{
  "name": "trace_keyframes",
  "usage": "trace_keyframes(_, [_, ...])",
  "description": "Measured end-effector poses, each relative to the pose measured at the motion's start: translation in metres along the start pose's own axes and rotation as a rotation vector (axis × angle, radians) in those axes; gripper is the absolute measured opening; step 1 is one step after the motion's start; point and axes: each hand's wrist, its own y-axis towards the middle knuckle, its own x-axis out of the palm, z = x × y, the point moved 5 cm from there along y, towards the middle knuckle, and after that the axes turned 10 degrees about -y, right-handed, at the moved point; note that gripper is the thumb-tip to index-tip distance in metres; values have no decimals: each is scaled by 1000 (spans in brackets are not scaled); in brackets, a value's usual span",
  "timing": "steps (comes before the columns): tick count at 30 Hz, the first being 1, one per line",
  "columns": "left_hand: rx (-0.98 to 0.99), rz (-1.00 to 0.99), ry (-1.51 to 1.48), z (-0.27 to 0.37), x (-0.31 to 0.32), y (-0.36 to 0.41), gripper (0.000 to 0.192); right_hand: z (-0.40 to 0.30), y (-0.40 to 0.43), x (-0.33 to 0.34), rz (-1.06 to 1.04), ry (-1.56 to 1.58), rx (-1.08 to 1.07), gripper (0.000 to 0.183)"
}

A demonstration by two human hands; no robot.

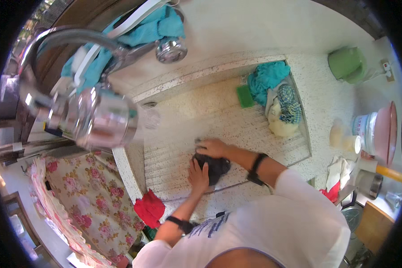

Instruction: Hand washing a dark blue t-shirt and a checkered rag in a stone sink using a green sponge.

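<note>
A dark cloth [217, 170] lies bunched on the ribbed floor of a speckled stone wash basin [174, 177]. My left hand [199, 177] presses and holds its left side, fingers spread on the fabric. At the far edge, my right hand [212, 148] has its fingers curled over the cloth; they are blurred, and a small dark bit shows past the fingertips. Beyond my right hand, a green scouring pad [245, 96] lies against a bunched turquoise cloth [266, 80]. Beside these sit a blue checked cloth [289, 104] and a pale yellow cloth [281, 122].
A chrome faucet [100, 117] looms at left. A red cloth [149, 208] hangs over the basin's near left corner, by a floral curtain [90, 191]. On the right ledge stand a green plastic jug [346, 64], a white cup [352, 144] and a pink basin [384, 132].
</note>
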Motion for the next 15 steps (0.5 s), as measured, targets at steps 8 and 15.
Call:
trace_keyframes(8, [-95, -462, 500, 34, 56, 128, 35, 78, 39, 2, 514, -332, -217, 32])
trace_keyframes(15, [-137, 48, -19, -21, 19, 142, 37, 15, 47, -41, 252, -212, 218, 36])
